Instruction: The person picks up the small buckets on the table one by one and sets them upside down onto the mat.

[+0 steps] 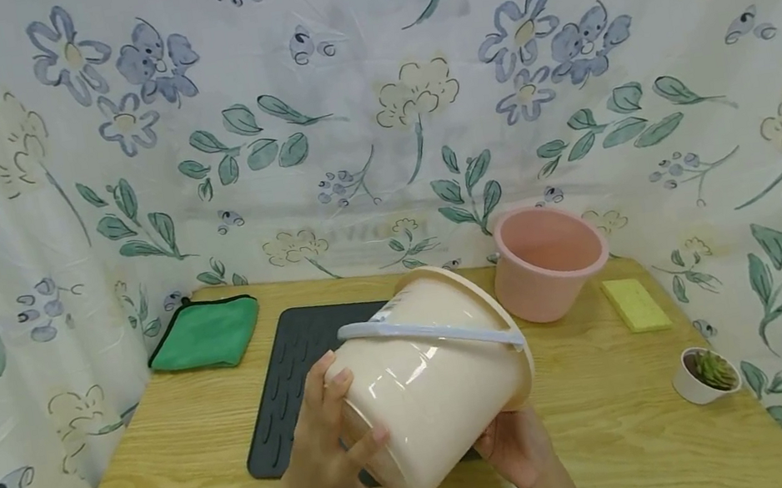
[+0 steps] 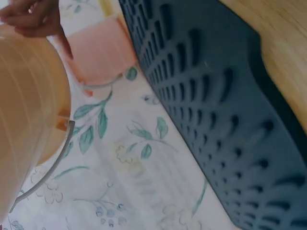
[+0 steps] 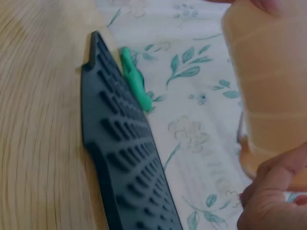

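A cream bucket (image 1: 435, 389) with a pale handle (image 1: 434, 332) is held tilted in the air above a dark ridged mat (image 1: 274, 426), its base toward me and its rim to the upper right. Spread round the base end, my left hand (image 1: 326, 448) grips it with bent fingers. At the lower side near the rim, my right hand (image 1: 520, 448) holds the bucket, its fingers partly hidden beneath it. The right wrist view shows that right hand (image 3: 278, 191) against the bucket (image 3: 273, 81). The bucket's inside is hidden from the head view.
A pink bucket (image 1: 542, 289) stands at the back right, with a yellow sponge (image 1: 637, 305) beside it. A small potted succulent (image 1: 706, 374) is near the right edge. On the back left lies a folded green cloth (image 1: 211, 334). A floral curtain (image 1: 348, 158) surrounds the wooden table (image 1: 168, 480).
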`<move>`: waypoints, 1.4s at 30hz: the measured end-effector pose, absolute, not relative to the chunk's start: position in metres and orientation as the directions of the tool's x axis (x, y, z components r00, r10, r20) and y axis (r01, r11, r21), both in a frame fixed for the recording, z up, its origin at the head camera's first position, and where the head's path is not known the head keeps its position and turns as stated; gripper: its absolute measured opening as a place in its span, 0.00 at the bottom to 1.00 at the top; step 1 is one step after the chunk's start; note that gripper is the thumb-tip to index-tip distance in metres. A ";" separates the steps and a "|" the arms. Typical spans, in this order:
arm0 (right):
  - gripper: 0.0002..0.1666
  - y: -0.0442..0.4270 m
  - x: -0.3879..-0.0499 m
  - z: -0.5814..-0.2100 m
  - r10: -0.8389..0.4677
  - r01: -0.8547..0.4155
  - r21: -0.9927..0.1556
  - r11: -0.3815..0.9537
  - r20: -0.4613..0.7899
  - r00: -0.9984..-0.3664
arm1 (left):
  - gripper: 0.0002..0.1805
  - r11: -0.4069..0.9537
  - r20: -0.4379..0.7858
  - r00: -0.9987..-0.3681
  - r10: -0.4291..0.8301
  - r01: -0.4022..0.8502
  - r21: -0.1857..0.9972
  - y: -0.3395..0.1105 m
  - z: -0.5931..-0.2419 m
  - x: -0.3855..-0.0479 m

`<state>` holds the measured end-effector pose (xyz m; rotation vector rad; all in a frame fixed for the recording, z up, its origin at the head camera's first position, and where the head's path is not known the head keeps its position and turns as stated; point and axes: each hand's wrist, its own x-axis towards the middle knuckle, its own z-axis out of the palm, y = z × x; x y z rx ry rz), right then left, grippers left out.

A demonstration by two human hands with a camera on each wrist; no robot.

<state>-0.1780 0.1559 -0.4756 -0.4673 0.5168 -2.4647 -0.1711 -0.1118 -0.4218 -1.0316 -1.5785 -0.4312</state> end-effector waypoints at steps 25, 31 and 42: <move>0.41 0.243 -0.232 -0.413 -0.011 0.102 -0.982 0.156 -0.105 -0.994 | 0.53 0.663 0.690 -0.339 0.640 0.698 -0.272 -0.208 -0.377 -0.182; 0.42 0.258 -0.238 -0.412 -0.003 0.089 -0.984 0.157 -0.091 -0.996 | 0.63 0.680 0.623 -0.398 0.673 0.664 -0.311 -0.212 -0.371 -0.186; 0.47 0.272 -0.250 -0.409 0.024 0.097 -0.978 0.187 -0.094 -0.995 | 0.66 0.693 0.526 -0.496 0.691 0.662 -0.286 -0.219 -0.369 -0.195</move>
